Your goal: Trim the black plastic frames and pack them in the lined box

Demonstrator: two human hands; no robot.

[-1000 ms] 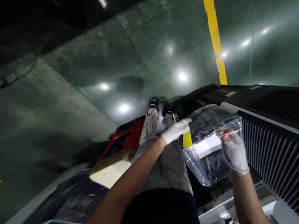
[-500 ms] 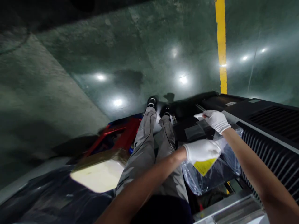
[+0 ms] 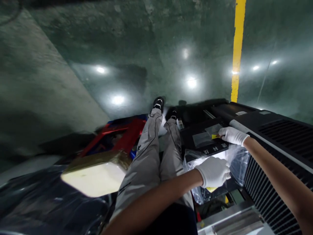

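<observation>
Head view: our right hand [image 3: 233,135] pinches a yellow piece [image 3: 214,136] over the black panel [image 3: 210,146]; our left hand [image 3: 214,171] curls over clear plastic [image 3: 239,163], grip unclear. Light pressure suits thin film.

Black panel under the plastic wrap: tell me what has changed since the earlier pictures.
The plastic wrap has moved toward the person, baring the black panel. The right hand has moved to the far side and pinches a yellow piece; the left hand has come across over the wrap. The red frame and pale box stayed.
</observation>
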